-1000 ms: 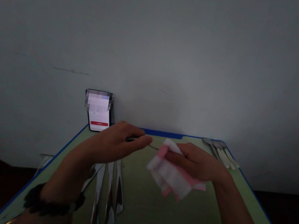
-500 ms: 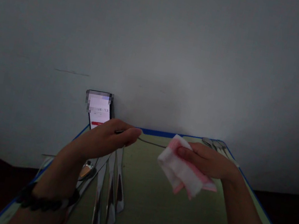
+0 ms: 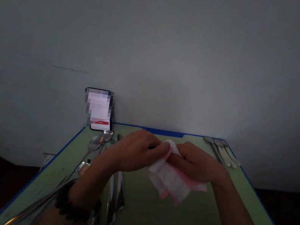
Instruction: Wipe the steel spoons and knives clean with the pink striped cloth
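Left hand (image 3: 139,152) has reached cloth (image 3: 170,182) (pink-and-white) gripped in right hand (image 3: 197,162).

Clock read from centre of view. 5 o'clock: cloth (image 3: 171,179), soft, matt, fuzzy textile. 8: spoons (image 3: 94,143), polished metal, bright glints. Between 6 and 7: flatware (image 3: 111,209), smooth metal, mirror-glossy. Between 3 and 4: cutlery (image 3: 221,149), duller metal, pale handles (image 3: 227,160) plastic-looking, smooth. 9: phone screen (image 3: 99,108), smooth, glassy. 7: bracelet (image 3: 74,209), lumpy, matt. 6: tabletop (image 3: 143,219), smooth, low sheen. 12: wall (image 3: 161,45), matt, scuffed.
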Available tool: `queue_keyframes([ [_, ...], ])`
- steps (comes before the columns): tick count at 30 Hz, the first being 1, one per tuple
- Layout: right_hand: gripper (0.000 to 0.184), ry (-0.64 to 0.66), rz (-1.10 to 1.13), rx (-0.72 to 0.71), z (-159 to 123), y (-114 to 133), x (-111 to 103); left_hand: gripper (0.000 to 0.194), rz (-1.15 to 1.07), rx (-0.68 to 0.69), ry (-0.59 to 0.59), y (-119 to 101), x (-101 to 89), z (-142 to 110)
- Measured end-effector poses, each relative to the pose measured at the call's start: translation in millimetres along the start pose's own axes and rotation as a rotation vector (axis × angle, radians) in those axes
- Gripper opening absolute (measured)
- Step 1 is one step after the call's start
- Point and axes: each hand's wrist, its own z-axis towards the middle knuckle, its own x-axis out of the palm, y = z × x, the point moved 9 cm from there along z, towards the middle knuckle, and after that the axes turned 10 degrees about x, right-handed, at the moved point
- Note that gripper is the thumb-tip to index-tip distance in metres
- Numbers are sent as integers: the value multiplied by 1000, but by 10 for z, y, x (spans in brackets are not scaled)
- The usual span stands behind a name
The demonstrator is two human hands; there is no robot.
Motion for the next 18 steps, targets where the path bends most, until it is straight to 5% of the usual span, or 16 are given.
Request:
queue_keyframes([
  [6,38,64,-25,134,-91,-186,-74,45,-255,-309,24,533,-147,-362],
  [9,41,19,-27,186,-124,-248,-149,43,-310,-351,9,676,-145,-428],
  [13,38,-87,-174,207,-117,-217,-216,45,-281,-362,-14,644,-132,-362],
  [18,36,-149,-408,157,6,-22,-56,50,-140,-242,32,311,-12,-149],
])
